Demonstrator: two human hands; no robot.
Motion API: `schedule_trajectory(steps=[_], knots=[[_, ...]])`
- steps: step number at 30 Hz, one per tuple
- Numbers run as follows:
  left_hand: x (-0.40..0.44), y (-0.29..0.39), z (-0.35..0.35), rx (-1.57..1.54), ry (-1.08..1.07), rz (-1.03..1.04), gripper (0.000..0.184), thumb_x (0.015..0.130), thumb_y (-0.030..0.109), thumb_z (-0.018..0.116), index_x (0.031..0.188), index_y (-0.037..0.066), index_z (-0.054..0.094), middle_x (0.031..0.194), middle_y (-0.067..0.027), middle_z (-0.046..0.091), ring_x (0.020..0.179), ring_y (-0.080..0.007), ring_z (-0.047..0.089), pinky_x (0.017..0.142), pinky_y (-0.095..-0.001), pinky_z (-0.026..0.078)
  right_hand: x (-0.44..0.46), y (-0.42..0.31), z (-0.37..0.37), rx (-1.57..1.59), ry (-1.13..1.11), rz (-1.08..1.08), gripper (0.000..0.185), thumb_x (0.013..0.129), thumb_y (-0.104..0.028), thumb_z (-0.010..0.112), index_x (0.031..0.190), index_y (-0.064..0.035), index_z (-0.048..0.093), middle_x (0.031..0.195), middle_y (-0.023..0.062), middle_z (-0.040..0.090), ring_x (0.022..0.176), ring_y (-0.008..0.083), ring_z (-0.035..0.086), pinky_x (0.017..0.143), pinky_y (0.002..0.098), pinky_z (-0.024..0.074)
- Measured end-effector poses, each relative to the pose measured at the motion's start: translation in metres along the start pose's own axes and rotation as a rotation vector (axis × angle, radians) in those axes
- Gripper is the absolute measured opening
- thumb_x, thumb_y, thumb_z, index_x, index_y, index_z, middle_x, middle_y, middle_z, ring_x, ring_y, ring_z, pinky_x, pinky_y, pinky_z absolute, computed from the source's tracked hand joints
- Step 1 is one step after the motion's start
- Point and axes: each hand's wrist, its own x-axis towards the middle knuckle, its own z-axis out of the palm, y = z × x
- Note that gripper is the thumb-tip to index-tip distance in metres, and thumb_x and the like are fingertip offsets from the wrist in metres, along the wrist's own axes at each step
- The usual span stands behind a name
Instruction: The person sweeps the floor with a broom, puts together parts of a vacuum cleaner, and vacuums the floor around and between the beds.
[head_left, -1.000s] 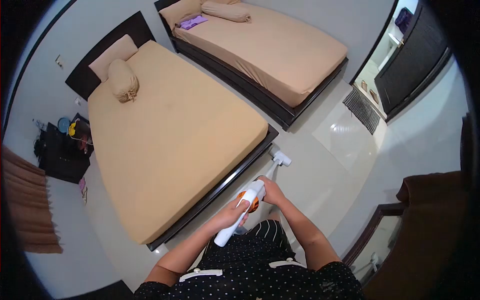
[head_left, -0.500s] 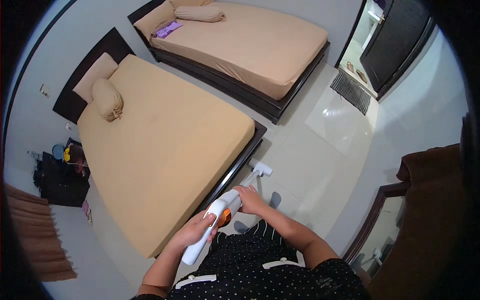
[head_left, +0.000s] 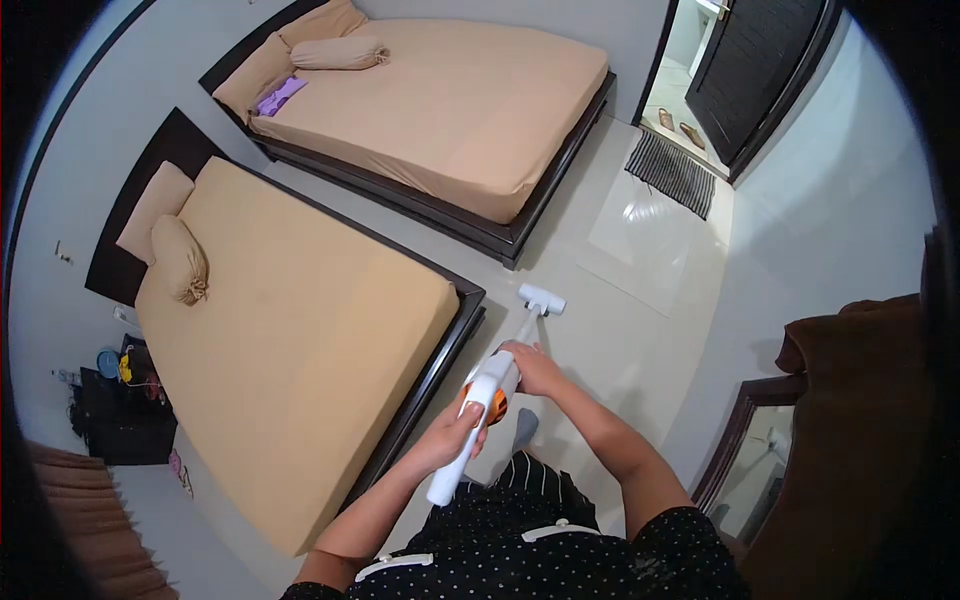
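A white and orange stick vacuum cleaner [head_left: 487, 392] slants across the middle of the view, its white floor head [head_left: 541, 299] resting on the pale tiles just off the near bed's corner. My left hand [head_left: 452, 436] is wrapped around the handle at the rear, behind the orange part. Farther forward, my right hand [head_left: 533, 367] grips the body near where the tube begins; some of its fingers are hidden beneath.
The near bed [head_left: 310, 320] with its dark frame lies to the left. Beyond it stands a second bed [head_left: 450, 110]. A striped mat [head_left: 672, 175] lies before the open dark door [head_left: 765, 75]. At right a framed mirror [head_left: 750, 455] leans by a brown cloth [head_left: 860, 420].
The vacuum and both hands have moved forward and right. Its floor head has come away from the near bed's edge onto open floor. The view has shifted, with the beds lying farther left.
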Motion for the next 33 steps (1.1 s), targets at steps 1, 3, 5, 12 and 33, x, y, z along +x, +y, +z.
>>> schedule_trajectory(steps=[1,3,5,12,33], knots=[[0.015,0.004,0.005,0.015,-0.014,0.021,0.035,0.086,0.041,0.037,0.083,0.006,0.040,0.060,-0.0019,0.045,0.046,-0.0087,0.043,0.044,-0.0209,0.036,0.006,0.018,-0.002,0.003,0.013,0.021,0.064,0.056,-0.016,0.068,0.114,-0.0149,0.040,0.119,0.0075,0.042,0.114,0.0238,0.037,0.093,0.0497,0.0251],[0.045,0.005,0.012,0.029,-0.035,0.032,0.034,0.086,0.040,0.036,0.088,0.006,0.038,0.062,-0.0026,0.045,0.047,-0.0091,0.043,0.044,-0.0214,0.037,0.017,0.042,-0.020,0.004,0.012,0.055,0.063,0.056,-0.016,0.068,0.114,-0.0160,0.041,0.119,0.0063,0.043,0.114,0.0237,0.037,0.093,0.0491,0.0256],[0.074,0.008,0.019,0.032,-0.042,0.041,0.033,0.087,0.039,0.036,0.090,0.007,0.037,0.063,-0.0031,0.045,0.047,-0.0097,0.043,0.045,-0.0221,0.038,0.026,0.066,-0.032,-0.005,0.034,0.069,0.067,0.052,-0.016,0.071,0.113,-0.0172,0.042,0.117,0.0049,0.044,0.112,0.0232,0.039,0.092,0.0478,0.0271],[0.112,0.001,0.031,0.013,-0.017,0.021,0.029,0.088,0.035,0.036,0.091,0.007,0.038,0.063,-0.0033,0.046,0.048,-0.0103,0.043,0.045,-0.0225,0.038,0.039,0.111,-0.031,0.010,0.130,0.042,0.068,0.047,-0.014,0.075,0.107,-0.0138,0.044,0.110,0.0074,0.049,0.102,0.0258,0.046,0.084,0.0387,0.0368],[-0.242,-0.138,-0.036,0.123,0.029,-0.099,0.032,0.087,0.038,0.036,0.087,0.006,0.041,0.060,-0.0021,0.045,0.045,-0.0095,0.042,0.042,-0.0211,0.036,-0.156,-0.165,0.186,0.028,0.089,-0.067,0.066,0.053,-0.017,0.070,0.112,-0.0107,0.041,0.112,0.0097,0.046,0.105,0.0272,0.042,0.087,0.0399,0.0317]])
